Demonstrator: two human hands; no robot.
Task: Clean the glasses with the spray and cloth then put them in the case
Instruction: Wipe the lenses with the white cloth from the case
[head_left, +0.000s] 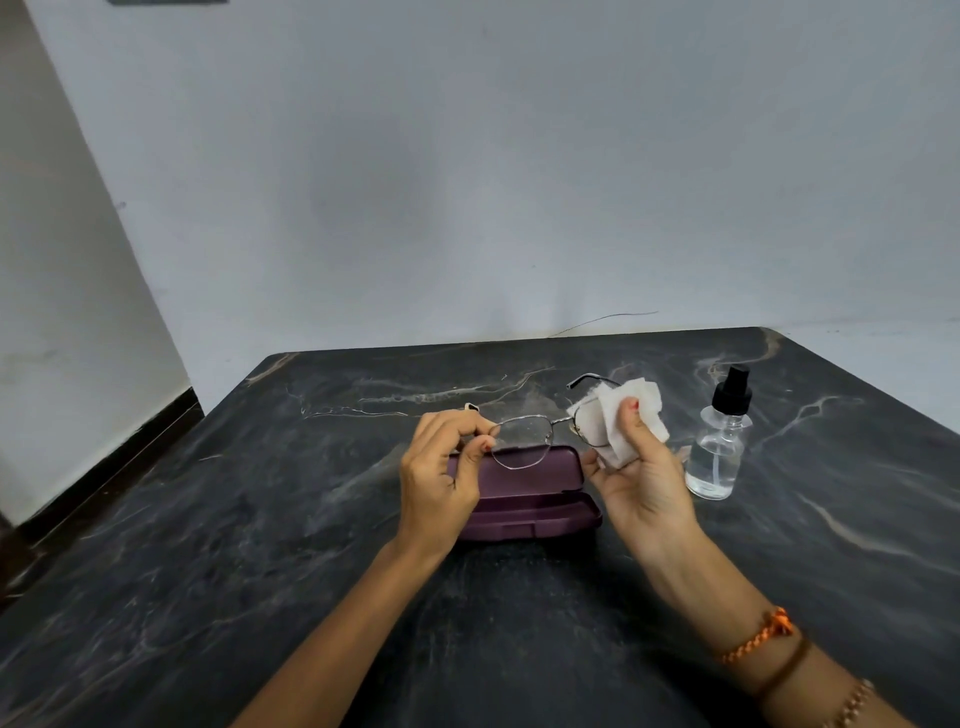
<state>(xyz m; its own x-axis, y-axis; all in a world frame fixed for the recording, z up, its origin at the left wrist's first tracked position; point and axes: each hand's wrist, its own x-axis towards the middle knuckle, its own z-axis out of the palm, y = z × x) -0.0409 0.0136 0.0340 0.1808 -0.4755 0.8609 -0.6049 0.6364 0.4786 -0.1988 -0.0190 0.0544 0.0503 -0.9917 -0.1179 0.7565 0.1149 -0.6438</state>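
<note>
Thin metal-framed glasses (521, 440) hang in the air above the purple case (530, 493), which lies open on the table. My left hand (441, 478) pinches the frame at its left end. My right hand (636, 478) presses a white cloth (618, 421) around the right lens, thumb on top of the cloth. One temple arm sticks out behind the cloth. A clear spray bottle (719, 447) with a black nozzle stands upright just right of my right hand.
Everything rests on a dark marbled table (260, 545) pushed against a pale wall (467, 182). The table's far edge runs just behind the glasses. A dark skirting strip shows at the left.
</note>
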